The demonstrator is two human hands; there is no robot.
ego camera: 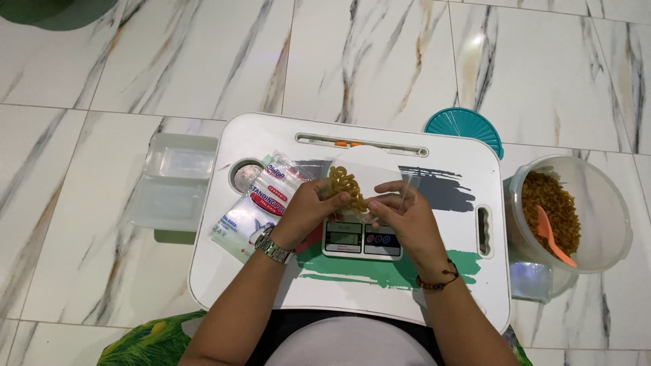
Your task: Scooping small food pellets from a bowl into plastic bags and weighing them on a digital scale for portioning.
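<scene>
Left hand: the left hand [308,207], a metal watch [272,245] on its wrist, has its fingers closed on the left edge of a clear pouch [369,179]
Right hand: the right hand [400,213], a dark cord bracelet [437,279] on its wrist, pinches the pouch's right edge
Clear pouch: held up between both hands just above the kitchen scale [361,238], over the middle of the white lap table [434,285]
In the pouch: curly golden-brown snack pieces [344,184] bunched near the left hand
Scale: small and white, with a display to the left and buttons to the right, partly hidden by the hands
Pouch pack: a printed pack of empty pouches [261,203] lies on the table's left side, under the left wrist
Tub: a large clear tub [603,210] stands on the floor to the right, holding more snack pieces and an orange spoon [553,237]
Lid: a teal lid [464,129] lies behind the table's far right corner
Left floor: clear lidded boxes [173,179] sit beside the table
</scene>
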